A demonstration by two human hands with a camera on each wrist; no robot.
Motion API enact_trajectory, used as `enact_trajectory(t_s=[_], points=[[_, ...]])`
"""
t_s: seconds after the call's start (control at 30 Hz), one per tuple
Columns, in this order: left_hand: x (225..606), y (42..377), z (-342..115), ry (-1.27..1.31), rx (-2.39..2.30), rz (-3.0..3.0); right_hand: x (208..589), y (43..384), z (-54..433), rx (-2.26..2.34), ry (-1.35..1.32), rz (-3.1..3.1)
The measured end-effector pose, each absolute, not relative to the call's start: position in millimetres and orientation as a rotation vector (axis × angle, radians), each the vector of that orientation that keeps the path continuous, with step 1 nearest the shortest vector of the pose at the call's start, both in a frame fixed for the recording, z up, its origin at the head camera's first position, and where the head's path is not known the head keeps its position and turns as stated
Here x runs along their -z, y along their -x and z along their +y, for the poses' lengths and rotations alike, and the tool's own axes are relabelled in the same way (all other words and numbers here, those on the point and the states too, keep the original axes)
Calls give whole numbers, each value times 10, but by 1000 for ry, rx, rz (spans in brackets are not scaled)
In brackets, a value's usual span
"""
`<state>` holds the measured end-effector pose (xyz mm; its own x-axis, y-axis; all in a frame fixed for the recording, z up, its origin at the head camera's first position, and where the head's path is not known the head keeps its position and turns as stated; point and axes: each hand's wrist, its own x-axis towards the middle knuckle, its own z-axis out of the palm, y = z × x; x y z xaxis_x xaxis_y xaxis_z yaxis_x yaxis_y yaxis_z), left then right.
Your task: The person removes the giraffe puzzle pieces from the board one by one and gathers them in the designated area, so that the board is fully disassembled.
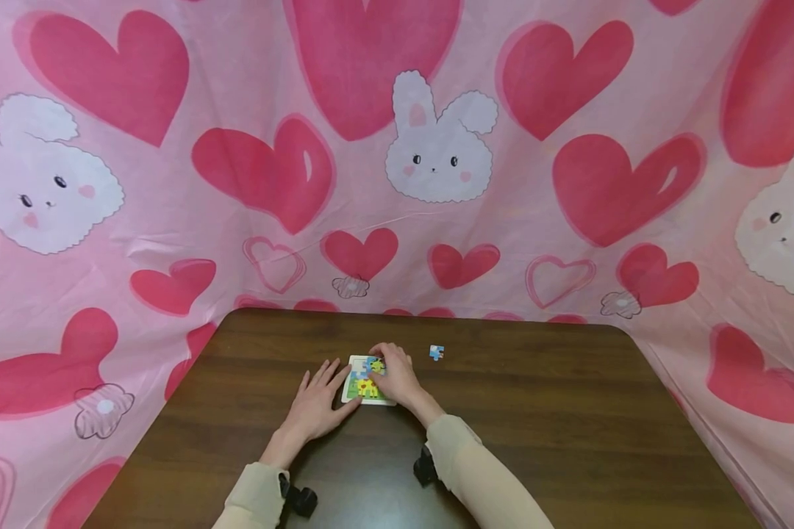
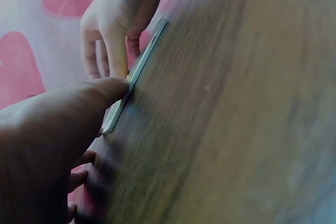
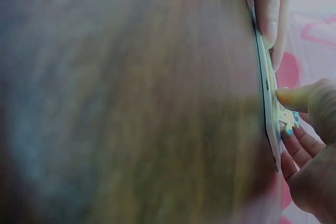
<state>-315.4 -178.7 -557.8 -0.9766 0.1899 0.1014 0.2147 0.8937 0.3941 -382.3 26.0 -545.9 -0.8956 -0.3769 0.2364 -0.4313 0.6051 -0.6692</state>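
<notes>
Head view, room: pink cloth printed with red hearts and white rabbit faces hangs behind the table and at both sides.
Head view, surface: a dark brown wooden table with rounded far corners.
Head view, puzzle: a small pale-rimmed puzzle board, showing a yellow giraffe, lies near the middle of the table, towards the far edge.
Head view, hands: the left hand lies at the board's left side, fingers spread, thumb at its near edge; the right hand curls over its upper right part.
Head view, edges and space: a loose blue-and-white piece lies right of the board, well apart from it; bare wood stretches right and left to the table's slanting sides.
Left wrist view, edge: the board appears as a thin strip, the left thumb against its rim; dark wood fills the right side.
Right wrist view, grip: the right thumb and fingers pinch a colourful piece, tilted, just beside the board's face; left fingers touch the board higher up.
Right wrist view, surface: blurred wood covers the left and middle, pink cloth the right.
</notes>
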Motion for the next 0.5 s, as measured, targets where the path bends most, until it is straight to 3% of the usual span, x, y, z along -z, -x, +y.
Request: enact_trajectory(t_s=[0.5], points=[[5578,3142,-1795,324,653,-2991,5480,3815,299,-1224,-648,-2760]])
